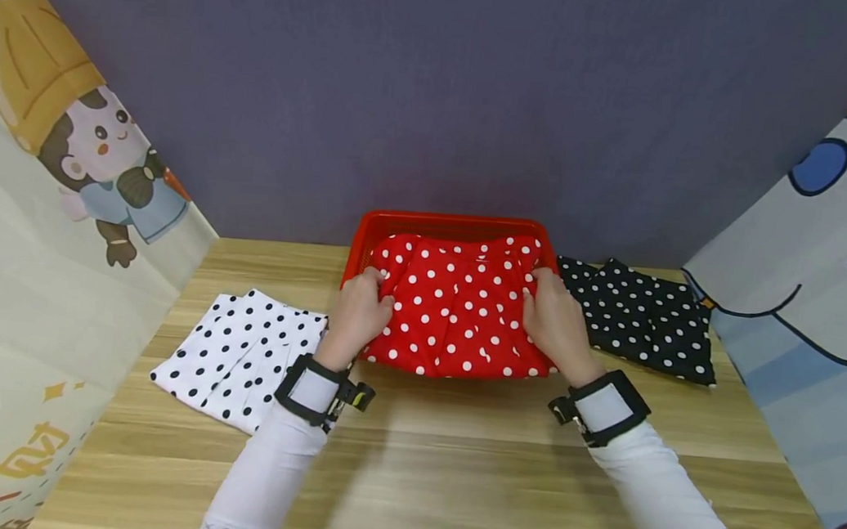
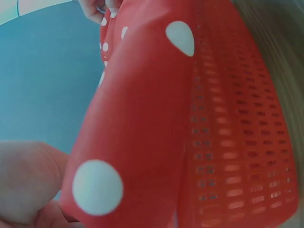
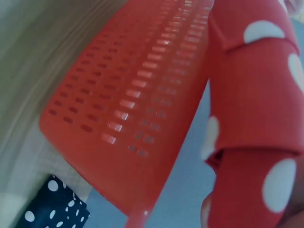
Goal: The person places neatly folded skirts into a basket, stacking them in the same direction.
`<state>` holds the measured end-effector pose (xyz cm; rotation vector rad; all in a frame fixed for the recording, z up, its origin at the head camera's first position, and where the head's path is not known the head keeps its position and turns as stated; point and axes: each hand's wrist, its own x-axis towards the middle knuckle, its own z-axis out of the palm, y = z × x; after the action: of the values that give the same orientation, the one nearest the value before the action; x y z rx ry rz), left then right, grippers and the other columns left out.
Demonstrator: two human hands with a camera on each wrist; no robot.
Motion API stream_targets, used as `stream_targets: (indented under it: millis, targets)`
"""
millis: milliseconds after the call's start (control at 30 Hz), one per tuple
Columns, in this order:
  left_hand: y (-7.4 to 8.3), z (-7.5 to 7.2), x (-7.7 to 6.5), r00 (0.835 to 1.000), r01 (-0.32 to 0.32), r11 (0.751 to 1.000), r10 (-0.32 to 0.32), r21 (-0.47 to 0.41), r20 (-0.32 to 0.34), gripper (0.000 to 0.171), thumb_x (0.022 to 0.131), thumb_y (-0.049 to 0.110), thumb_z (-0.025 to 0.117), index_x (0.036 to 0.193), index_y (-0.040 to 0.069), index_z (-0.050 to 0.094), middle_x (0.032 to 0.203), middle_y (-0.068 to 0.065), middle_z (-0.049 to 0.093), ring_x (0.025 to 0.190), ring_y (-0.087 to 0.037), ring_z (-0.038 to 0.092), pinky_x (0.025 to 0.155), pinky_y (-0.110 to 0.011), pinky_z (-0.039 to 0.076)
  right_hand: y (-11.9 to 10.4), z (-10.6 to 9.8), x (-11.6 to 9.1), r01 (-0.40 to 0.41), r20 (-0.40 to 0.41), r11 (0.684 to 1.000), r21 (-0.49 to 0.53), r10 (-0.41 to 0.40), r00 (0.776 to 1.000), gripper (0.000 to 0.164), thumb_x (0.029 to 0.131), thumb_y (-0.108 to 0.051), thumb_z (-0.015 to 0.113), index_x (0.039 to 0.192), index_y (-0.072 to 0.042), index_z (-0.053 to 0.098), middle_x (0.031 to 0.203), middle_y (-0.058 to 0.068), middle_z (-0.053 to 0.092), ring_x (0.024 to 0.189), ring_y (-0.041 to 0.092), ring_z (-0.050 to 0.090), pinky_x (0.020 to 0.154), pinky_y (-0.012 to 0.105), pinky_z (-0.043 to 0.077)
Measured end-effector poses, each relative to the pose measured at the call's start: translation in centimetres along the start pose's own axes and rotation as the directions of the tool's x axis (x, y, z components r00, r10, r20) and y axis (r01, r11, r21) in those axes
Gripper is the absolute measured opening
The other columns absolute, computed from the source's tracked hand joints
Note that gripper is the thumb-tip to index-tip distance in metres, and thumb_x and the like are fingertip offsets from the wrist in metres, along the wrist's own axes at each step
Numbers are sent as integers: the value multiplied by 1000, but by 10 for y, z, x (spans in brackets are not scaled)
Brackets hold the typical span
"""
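Note:
A folded red cloth with white polka dots [image 1: 457,308] is stretched between my two hands above the red plastic basket [image 1: 456,226]. At its left edge my left hand [image 1: 357,313] grips it, thumb on top. My right hand [image 1: 556,319] grips the opposite edge. In the left wrist view the cloth [image 2: 137,109] hangs beside the slotted basket wall [image 2: 242,123], and part of the left hand [image 2: 28,180] shows. From the right wrist, the cloth [image 3: 256,95] stands apart from the basket wall [image 3: 123,104]; most of the right hand is hidden behind the cloth.
A white cloth with black dots [image 1: 247,355] lies folded on the wooden table [image 1: 445,479] to the left. On the right lies a black cloth with white dots [image 1: 644,317]. A dark grey panel [image 1: 450,94] rises behind the basket, with printed sheets at both sides.

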<state>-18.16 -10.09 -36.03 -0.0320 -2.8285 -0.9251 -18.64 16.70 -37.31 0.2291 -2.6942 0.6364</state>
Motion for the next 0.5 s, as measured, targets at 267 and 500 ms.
stream_targets:
  millis: [267,500]
  targets:
    - [4,-6,23,999,9,999,-10,39,37,33,80,18,65,106,0,55,85,-14,64,67,-24,62,59,-36,54,1,3,24,-6,39,1000,-10,6,999,36,84,-7,60,113,8,45,98,25,57,82,37,61,69,50,53]
    - [8,-8,43,997,15,993,-24,120,70,19,82,17,60,93,3,53,78,-11,60,67,-26,58,56,-36,48,1,6,41,-32,107,998,-47,37,994,36,86,-8,57,115,8,43,100,26,56,87,39,60,75,50,51]
